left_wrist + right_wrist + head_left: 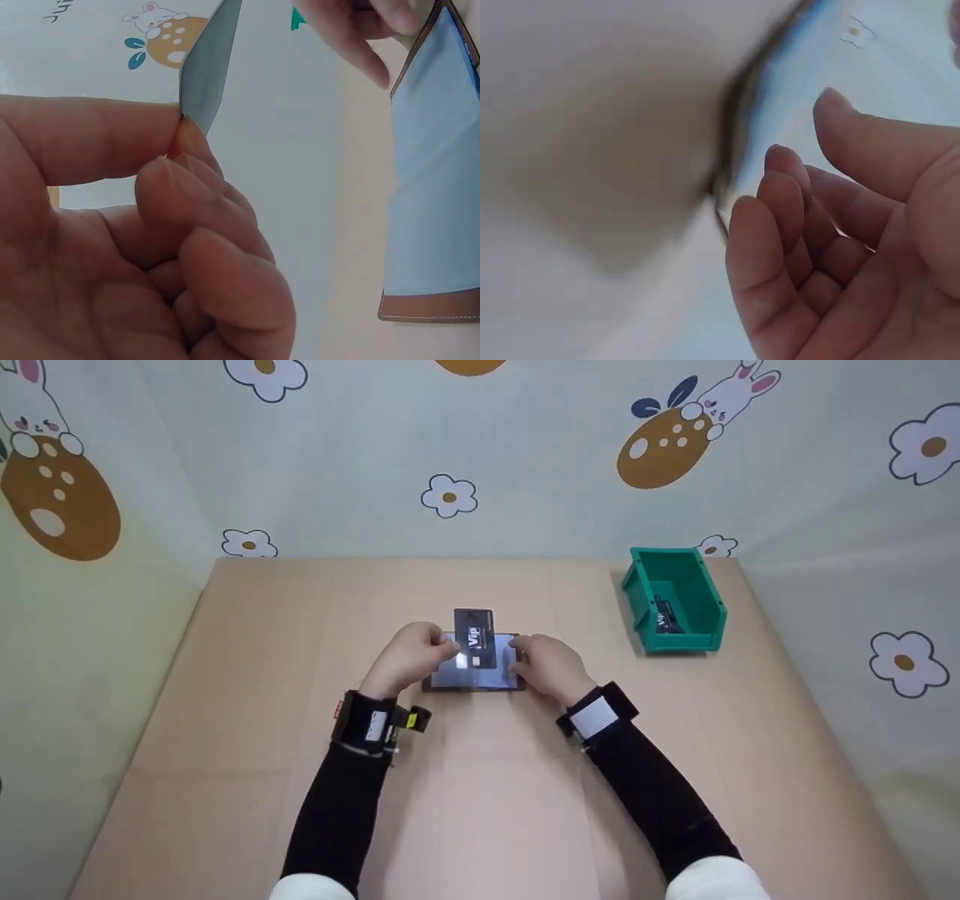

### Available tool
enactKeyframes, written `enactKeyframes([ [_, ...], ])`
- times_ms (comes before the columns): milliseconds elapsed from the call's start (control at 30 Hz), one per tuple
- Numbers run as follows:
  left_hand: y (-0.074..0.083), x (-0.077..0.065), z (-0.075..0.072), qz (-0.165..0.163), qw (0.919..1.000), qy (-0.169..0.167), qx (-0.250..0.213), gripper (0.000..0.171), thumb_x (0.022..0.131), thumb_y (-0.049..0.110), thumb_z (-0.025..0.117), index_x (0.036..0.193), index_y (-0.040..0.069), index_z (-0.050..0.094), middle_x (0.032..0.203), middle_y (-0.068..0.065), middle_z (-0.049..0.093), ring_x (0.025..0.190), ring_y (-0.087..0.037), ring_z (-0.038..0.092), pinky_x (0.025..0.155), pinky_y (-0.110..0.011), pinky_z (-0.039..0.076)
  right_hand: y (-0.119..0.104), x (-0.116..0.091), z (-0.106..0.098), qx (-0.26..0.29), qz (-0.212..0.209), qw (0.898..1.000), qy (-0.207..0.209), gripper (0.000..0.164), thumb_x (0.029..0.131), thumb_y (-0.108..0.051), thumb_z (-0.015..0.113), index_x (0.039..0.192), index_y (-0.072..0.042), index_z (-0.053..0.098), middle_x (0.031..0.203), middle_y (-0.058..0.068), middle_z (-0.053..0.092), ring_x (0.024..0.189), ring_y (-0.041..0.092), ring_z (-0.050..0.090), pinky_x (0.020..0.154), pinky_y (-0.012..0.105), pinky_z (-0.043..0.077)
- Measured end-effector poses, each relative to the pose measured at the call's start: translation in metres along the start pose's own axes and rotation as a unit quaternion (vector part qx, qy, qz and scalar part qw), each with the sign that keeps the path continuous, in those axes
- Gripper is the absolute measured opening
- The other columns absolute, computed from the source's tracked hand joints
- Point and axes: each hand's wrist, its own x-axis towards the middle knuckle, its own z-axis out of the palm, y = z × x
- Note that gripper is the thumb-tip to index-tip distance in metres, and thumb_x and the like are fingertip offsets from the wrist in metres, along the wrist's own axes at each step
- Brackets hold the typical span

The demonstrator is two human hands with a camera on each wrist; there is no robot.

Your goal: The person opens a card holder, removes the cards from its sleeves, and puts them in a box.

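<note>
My left hand pinches a black card printed "Vip" by its left edge, between thumb and index finger. In the left wrist view the card stands up from the fingertips, its grey back showing. Below it lies a flat wallet-like holder with a shiny pale-blue face; brown stitched trim shows in the left wrist view. My right hand is at the holder's right end. Its fingers are loosely bent near the dark edge, and the thumb stands apart from them.
A green bin stands at the back right of the tan tabletop, with black card material inside. Behind the table hangs a pale curtain patterned with flowers and rabbits. Each wrist wears a black strap.
</note>
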Motion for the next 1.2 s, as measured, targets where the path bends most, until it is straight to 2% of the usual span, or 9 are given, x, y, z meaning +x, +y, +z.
enactKeyframes([
  [67, 0.000, 0.000, 0.000, 0.003, 1.0000, 0.001, -0.002, 0.030, 0.094, 0.019, 0.062, 0.070, 0.012, 0.047, 0.068, 0.000, 0.047, 0.060, -0.015, 0.047, 0.054, -0.028, 0.036, -0.001, -0.002, -0.009, 0.022, 0.002, 1.000, 0.016, 0.031, 0.094, -0.024, 0.068, 0.120, -0.007, 0.069, 0.093, 0.008, 0.066, 0.084, 0.023, 0.060, 0.075, 0.039, 0.050],
  [200, 0.001, -0.001, 0.001, 0.006, 0.9999, 0.000, -0.011, 0.025, 0.095, 0.018, 0.062, 0.073, 0.010, 0.052, 0.069, 0.000, 0.049, 0.061, -0.015, 0.047, 0.054, -0.027, 0.035, -0.005, -0.008, -0.025, 0.063, -0.004, 0.997, 0.042, 0.022, 0.098, -0.027, 0.063, 0.104, -0.008, 0.072, 0.086, 0.005, 0.063, 0.078, 0.021, 0.056, 0.069, 0.036, 0.047],
  [333, 0.003, -0.002, 0.002, 0.007, 0.9998, -0.004, -0.021, 0.022, 0.095, 0.018, 0.062, 0.077, 0.008, 0.056, 0.068, 0.000, 0.050, 0.060, -0.014, 0.046, 0.054, -0.027, 0.036, -0.010, -0.012, -0.033, 0.099, -0.017, 0.994, 0.052, 0.024, 0.101, -0.027, 0.059, 0.094, -0.007, 0.070, 0.081, 0.003, 0.062, 0.074, 0.020, 0.056, 0.067, 0.035, 0.046],
  [500, 0.004, -0.002, 0.004, 0.015, 0.9997, -0.005, -0.021, 0.021, 0.096, 0.018, 0.062, 0.079, 0.007, 0.058, 0.067, 0.000, 0.050, 0.057, -0.013, 0.045, 0.052, -0.026, 0.037, -0.014, -0.014, -0.032, 0.141, -0.035, 0.988, 0.053, 0.028, 0.103, -0.029, 0.055, 0.090, -0.007, 0.068, 0.078, 0.002, 0.061, 0.069, 0.018, 0.053, 0.064, 0.033, 0.044],
  [733, 0.002, 0.000, 0.007, 0.023, 0.9995, -0.007, -0.020, 0.021, 0.096, 0.017, 0.061, 0.077, 0.008, 0.057, 0.065, 0.000, 0.048, 0.054, -0.013, 0.043, 0.050, -0.026, 0.036, -0.017, -0.015, -0.028, 0.163, -0.043, 0.985, 0.047, 0.031, 0.102, -0.027, 0.055, 0.079, -0.009, 0.063, 0.074, 0.002, 0.060, 0.067, 0.017, 0.053, 0.061, 0.032, 0.043],
  [1000, 0.002, 0.002, 0.012, 0.039, 0.9992, -0.005, -0.004, 0.026, 0.096, 0.017, 0.062, 0.072, 0.010, 0.052, 0.067, 0.000, 0.049, 0.059, -0.014, 0.045, 0.054, -0.028, 0.037, -0.022, -0.015, -0.026, 0.178, -0.062, 0.981, 0.055, 0.026, 0.102, -0.022, 0.056, 0.081, -0.007, 0.063, 0.075, 0.001, 0.059, 0.067, 0.016, 0.052, 0.064, 0.032, 0.043],
  [1200, 0.002, 0.002, 0.012, 0.036, 0.9993, -0.005, -0.004, 0.026, 0.096, 0.016, 0.061, 0.072, 0.010, 0.052, 0.068, 0.000, 0.049, 0.057, -0.013, 0.043, 0.049, -0.026, 0.033, -0.024, -0.016, -0.025, 0.211, -0.053, 0.975, 0.053, 0.026, 0.102, -0.021, 0.056, 0.081, -0.006, 0.062, 0.074, 0.001, 0.058, 0.067, 0.015, 0.050, 0.064, 0.031, 0.042],
])
